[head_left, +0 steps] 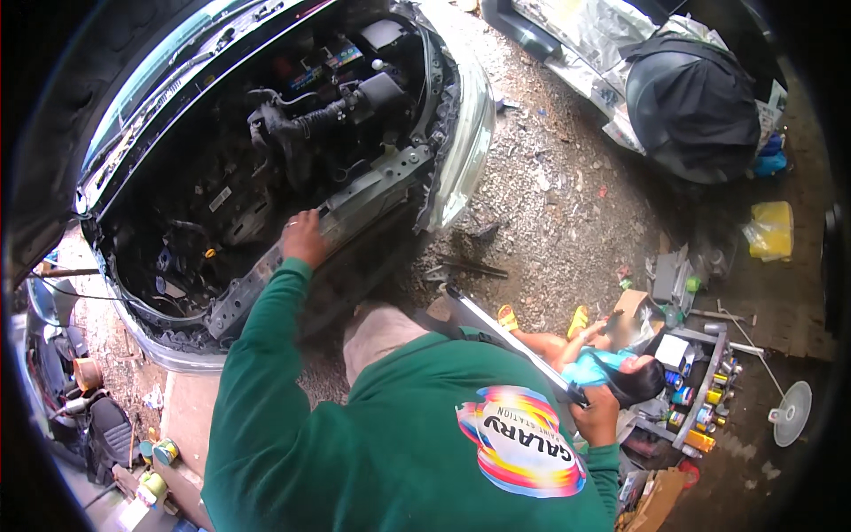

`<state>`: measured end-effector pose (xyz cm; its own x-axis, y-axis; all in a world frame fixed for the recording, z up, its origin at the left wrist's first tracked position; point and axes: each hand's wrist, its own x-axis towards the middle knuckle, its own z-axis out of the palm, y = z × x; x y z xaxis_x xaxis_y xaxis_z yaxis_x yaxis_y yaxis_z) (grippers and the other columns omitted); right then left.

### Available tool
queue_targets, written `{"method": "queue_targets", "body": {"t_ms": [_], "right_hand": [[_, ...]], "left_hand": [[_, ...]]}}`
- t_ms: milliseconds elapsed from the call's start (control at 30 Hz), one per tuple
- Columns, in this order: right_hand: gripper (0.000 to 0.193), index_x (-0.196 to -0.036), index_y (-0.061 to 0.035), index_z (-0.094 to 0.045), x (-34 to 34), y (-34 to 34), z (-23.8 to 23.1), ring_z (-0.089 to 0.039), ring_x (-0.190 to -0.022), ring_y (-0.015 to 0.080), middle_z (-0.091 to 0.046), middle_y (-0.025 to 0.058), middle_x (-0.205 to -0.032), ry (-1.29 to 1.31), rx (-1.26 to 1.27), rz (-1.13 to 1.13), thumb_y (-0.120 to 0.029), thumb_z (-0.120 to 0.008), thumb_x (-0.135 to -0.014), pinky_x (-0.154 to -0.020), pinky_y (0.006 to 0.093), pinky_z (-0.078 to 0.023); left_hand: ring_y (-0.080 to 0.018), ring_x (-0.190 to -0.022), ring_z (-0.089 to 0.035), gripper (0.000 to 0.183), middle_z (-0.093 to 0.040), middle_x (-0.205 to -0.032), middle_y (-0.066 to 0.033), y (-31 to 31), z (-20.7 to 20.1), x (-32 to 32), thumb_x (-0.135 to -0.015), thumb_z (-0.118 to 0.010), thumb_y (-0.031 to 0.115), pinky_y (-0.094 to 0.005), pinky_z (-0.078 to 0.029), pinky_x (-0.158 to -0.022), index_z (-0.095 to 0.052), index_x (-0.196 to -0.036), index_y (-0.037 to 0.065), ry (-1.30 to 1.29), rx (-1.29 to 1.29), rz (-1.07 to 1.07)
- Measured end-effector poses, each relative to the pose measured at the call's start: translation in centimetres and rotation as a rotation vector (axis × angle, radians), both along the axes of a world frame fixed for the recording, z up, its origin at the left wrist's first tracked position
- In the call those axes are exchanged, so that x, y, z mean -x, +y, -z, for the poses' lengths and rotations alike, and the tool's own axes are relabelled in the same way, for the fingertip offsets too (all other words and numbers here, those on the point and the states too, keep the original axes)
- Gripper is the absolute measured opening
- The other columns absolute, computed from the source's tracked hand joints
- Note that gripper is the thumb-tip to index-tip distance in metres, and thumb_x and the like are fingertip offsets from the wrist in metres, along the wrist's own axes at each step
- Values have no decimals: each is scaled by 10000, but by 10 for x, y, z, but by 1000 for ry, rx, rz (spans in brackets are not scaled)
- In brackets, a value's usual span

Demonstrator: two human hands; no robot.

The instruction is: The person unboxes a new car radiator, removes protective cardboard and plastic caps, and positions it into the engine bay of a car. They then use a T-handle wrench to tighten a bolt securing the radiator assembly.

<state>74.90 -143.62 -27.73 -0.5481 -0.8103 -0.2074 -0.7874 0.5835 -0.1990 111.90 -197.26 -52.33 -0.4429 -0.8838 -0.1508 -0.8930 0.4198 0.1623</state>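
My left hand (304, 238) rests on the metal front crossmember (368, 183) of a car with its hood up, fingers laid along the upper edge. A ring shows on one finger. Beyond it lies the engine bay (257, 168), with dark hoses, an air intake box (383, 91) and a battery (341, 58). Down at my right side, my right hand (598, 415) is closed around the dark end of a long, straight silver bar (505, 335). The bar slants away to the upper left, its far end above the gravel. What the bar belongs to is unclear.
A seated person in a light blue top (603, 362) is close to the bar. Beside them stands a metal rack (709, 381) with several paint cans. A white fan-like disc (792, 413) is farther right. A covered vehicle part (696, 106) stands far right. Dark strips (474, 266) lie on gravel.
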Motion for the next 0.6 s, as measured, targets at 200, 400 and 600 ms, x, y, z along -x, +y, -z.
{"method": "queue_targets", "body": {"t_ms": [200,400,600], "right_hand": [[196,-838,-60,-709,14,-20,-1,-641,-842,399,-677,169,-833,42,-83,-1,-139,-746,-662,-747,501,-524],[174,-788,-54,-679,5,-20,-2,-621,-816,434,-649,203,-800,131,-162,112,-159,-757,-673,-715,553,-481],[445,-1014,3,-720,-28,27,4,-639,-913,427,-673,267,-897,131,-275,209,-390,-813,-825,-829,506,-503]], "left_hand": [[-360,-1143,-652,258,-693,-1187,-150,-40,-14,143,-940,-583,263,-473,-530,-999,-672,-1094,76,186,-50,189],[-317,-1260,-603,321,-670,-1295,-141,-115,45,271,-973,-475,194,-439,-526,-1030,-666,-1198,70,38,-148,247],[-324,-1176,-669,303,-727,-1214,-155,-141,77,321,-936,-521,179,-437,-550,-997,-758,-1081,58,88,-226,207]]}}
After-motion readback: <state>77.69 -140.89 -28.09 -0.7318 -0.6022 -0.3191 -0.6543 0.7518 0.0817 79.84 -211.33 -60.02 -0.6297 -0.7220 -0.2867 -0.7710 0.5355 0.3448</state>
